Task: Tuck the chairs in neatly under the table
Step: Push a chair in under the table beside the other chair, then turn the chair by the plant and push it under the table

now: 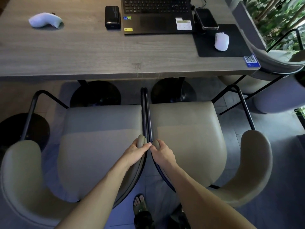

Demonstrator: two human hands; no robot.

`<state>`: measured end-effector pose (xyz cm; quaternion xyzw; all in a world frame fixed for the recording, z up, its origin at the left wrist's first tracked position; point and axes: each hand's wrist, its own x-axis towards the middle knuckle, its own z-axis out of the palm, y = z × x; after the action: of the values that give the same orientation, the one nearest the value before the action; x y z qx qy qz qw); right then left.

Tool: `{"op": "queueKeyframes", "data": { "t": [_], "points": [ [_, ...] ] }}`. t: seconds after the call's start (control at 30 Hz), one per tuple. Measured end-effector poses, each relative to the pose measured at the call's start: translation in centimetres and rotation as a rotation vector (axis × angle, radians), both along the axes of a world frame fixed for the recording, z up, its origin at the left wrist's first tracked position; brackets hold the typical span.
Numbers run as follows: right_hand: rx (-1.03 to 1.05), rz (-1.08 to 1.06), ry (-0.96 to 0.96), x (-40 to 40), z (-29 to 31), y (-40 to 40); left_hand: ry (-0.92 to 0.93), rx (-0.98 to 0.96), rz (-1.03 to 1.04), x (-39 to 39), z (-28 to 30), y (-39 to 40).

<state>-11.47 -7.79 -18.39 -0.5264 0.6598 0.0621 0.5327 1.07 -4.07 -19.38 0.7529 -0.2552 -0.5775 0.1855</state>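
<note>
Two beige padded chairs with black metal frames stand side by side in front of the wooden table (99, 63), their inner armrest bars touching. The left chair (99, 146) and the right chair (186, 139) have their seats mostly out from under the table edge. My left hand (138, 149) grips the padded end of the left chair's inner arm. My right hand (160, 151) grips the padded end of the right chair's inner arm.
On the table lie a laptop (156, 14), a black box (112, 17), a phone on a stand (206, 19), a white mouse (222, 41) on a black pad and a white object (45, 19). Black round table bases (95, 95) sit underneath. Another chair (277, 66) stands at the right end.
</note>
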Motion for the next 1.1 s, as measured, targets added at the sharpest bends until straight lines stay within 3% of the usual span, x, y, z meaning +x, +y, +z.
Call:
{"op": "queueKeyframes", "data": {
  "t": [0.2,0.53,0.73,0.97,1.1],
  "points": [
    [-0.034,-0.185,-0.123,-1.9,3.1,-0.9,-0.091,0.057,0.0,0.1,1.4,0.7],
    [-0.114,-0.268,-0.203,-13.2,13.5,-2.5,-0.181,-0.049,0.05,-2.9,11.4,2.0],
    [-0.178,-0.36,-0.282,-23.2,17.8,-4.4,-0.132,-0.046,0.146,-9.2,14.5,1.3],
    [-0.362,-0.379,-0.314,-39.3,22.5,-10.2,-0.137,-0.233,0.167,-22.6,17.2,-5.0],
    [-0.363,-0.431,-0.355,-45.4,23.9,-13.1,-0.115,-0.276,0.143,-29.5,19.6,-9.4]
  ]
}}
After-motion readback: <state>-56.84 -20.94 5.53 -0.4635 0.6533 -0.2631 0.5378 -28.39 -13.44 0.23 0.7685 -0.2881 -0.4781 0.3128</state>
